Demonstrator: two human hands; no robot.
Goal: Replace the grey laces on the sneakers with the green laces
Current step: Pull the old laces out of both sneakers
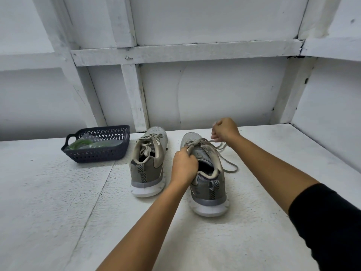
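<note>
Two grey sneakers stand side by side on the white table, heels toward me. The left sneaker [149, 159] still has its grey lace tied. On the right sneaker [207, 178] the grey lace [228, 165] is loose, one end trailing in a loop on the table to its right. My left hand [183, 167] grips the lace at the tongue of the right sneaker. My right hand [225, 130] is above the toe, pinching the other strand and holding it taut. The green laces [82, 144] lie in a clear bag inside the basket.
A dark blue perforated basket [97, 153] sits at the table's back left, left of the sneakers. A white panelled wall [214, 90] rises right behind the table, and a side wall closes in at the right.
</note>
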